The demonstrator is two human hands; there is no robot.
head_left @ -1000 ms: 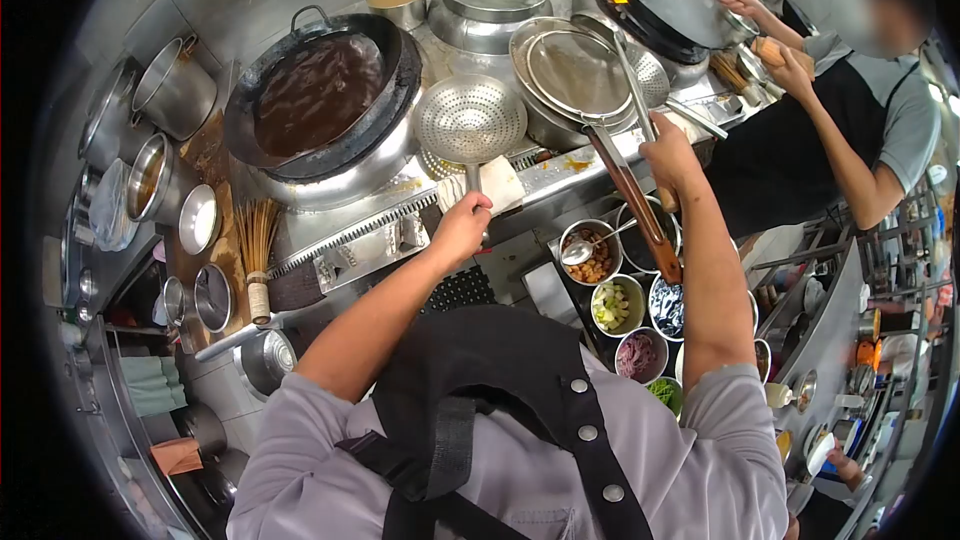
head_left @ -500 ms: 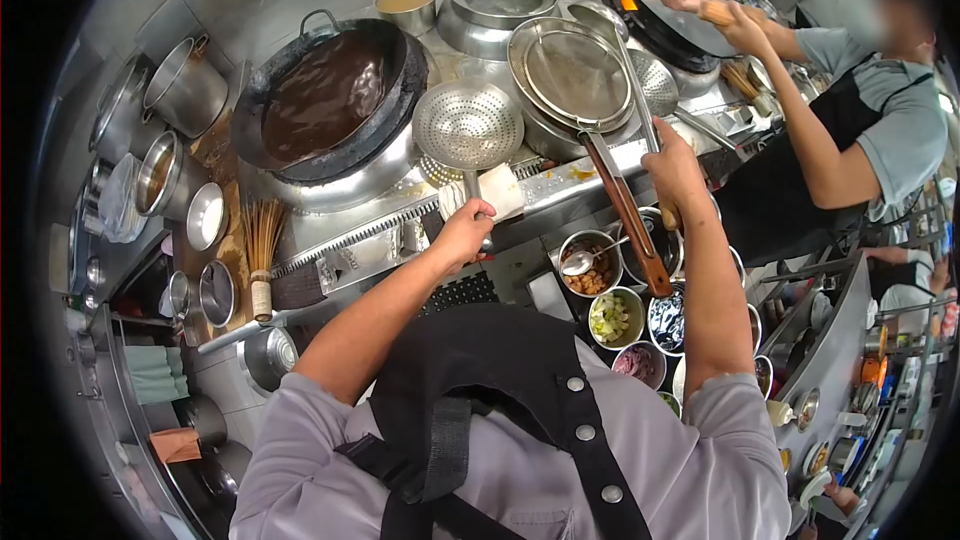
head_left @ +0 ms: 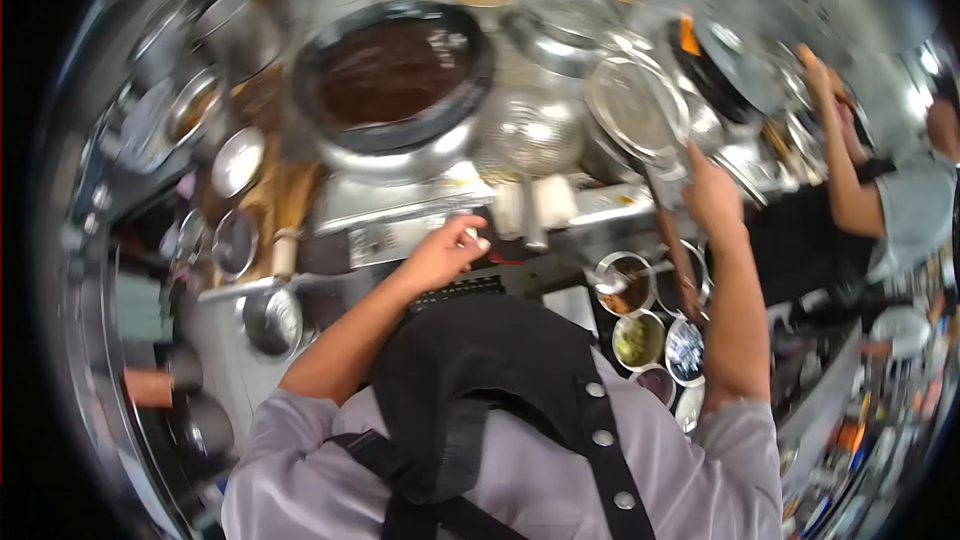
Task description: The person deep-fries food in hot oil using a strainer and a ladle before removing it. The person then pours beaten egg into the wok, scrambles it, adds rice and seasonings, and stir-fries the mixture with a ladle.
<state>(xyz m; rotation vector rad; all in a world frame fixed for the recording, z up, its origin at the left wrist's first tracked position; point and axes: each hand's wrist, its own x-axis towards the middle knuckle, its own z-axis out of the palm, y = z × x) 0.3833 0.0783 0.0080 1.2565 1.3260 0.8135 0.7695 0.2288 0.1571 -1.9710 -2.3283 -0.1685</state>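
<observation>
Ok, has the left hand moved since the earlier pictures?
Yes, leftward: the left hand has let go of the perforated skimmer and now sits left of its handle.

Gap between left hand (head_left: 447,252) and ladle handle (head_left: 534,217)

The black wok (head_left: 306,105) holds dark brown liquid (head_left: 385,75). By the silver worktop's (head_left: 355,202) near edge, the cloth (head_left: 555,202) is off-white and the strainer handle (head_left: 671,235) reddish brown. The perforated ladle (head_left: 530,132) is silver, dotted all over. The flame (head_left: 689,35) glows orange; the shirt (head_left: 300,460) is plain greyish lilac, the apron (head_left: 400,350) black.
</observation>
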